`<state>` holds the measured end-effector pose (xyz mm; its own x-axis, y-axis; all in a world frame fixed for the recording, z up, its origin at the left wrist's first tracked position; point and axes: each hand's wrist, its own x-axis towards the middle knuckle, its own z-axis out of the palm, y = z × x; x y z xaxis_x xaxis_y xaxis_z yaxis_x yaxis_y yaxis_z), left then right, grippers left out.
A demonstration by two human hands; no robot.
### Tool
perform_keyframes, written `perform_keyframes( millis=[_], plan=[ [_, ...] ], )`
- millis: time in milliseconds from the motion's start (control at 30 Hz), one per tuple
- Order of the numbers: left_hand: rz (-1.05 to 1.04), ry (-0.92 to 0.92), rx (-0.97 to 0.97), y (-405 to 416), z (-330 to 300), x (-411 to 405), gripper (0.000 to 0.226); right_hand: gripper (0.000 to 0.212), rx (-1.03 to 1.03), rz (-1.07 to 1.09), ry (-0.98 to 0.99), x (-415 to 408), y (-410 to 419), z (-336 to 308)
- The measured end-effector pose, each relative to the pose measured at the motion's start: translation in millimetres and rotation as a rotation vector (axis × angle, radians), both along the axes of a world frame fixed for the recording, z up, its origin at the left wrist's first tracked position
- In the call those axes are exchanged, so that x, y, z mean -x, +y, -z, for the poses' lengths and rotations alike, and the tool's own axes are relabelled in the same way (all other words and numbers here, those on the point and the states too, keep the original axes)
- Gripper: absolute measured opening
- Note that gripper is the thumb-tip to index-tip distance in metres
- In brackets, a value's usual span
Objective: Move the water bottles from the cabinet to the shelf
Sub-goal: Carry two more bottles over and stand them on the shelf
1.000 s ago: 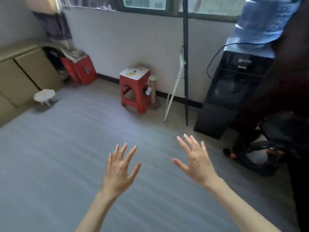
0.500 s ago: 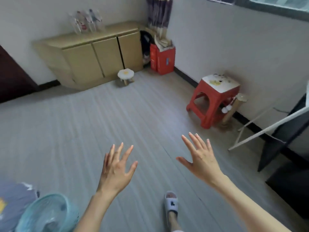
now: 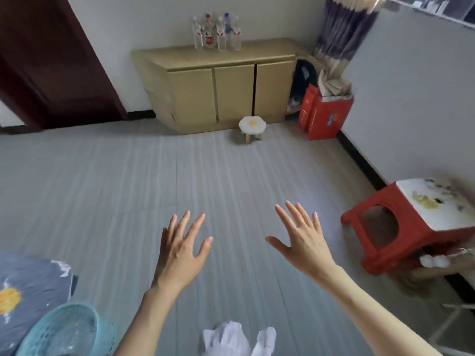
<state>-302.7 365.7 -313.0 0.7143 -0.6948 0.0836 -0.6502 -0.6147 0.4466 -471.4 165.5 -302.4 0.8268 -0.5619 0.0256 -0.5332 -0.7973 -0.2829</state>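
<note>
Single head view, looking forward and down across the floor; cabinet far, upper centre; both hands near, lower centre of frame.

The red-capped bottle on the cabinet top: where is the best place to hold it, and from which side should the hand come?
Probably by its upper body or neck, coming from the front and slightly above. The red-capped bottle stands upright in a tight cluster of water bottles on the cabinet against the wall, so its sides and back look blocked. Both the left hand and right hand are open and empty.
</note>
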Motion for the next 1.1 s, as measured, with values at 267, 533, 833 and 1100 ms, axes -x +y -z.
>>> perform_keyframes(
  millis=[267, 533, 833, 1100],
  plan=[
    [-0.041, -0.016, 0.074, -128.9, 3.1, -160.8, 0.065, 0.074, 0.039, -0.061, -0.039, -180.8, -135.4, -10.1],
    [0.020, -0.033, 0.086, -262.3, -13.7, -310.6, 0.066, 0.073, 0.045, -0.042, -0.074, -328.9, -253.7, -24.9],
    [0.001, 0.022, 0.065, -388.6, 1.3, -456.3, 0.070, 0.073, 0.000, -0.069, -0.035, -482.6, -389.9, -7.7],
    [-0.044, -0.031, 0.099, -505.7, -26.2, -598.2, 0.072, 0.070, 0.003, -0.117, -0.118, -642.4, -516.7, -27.9]
  ],
)
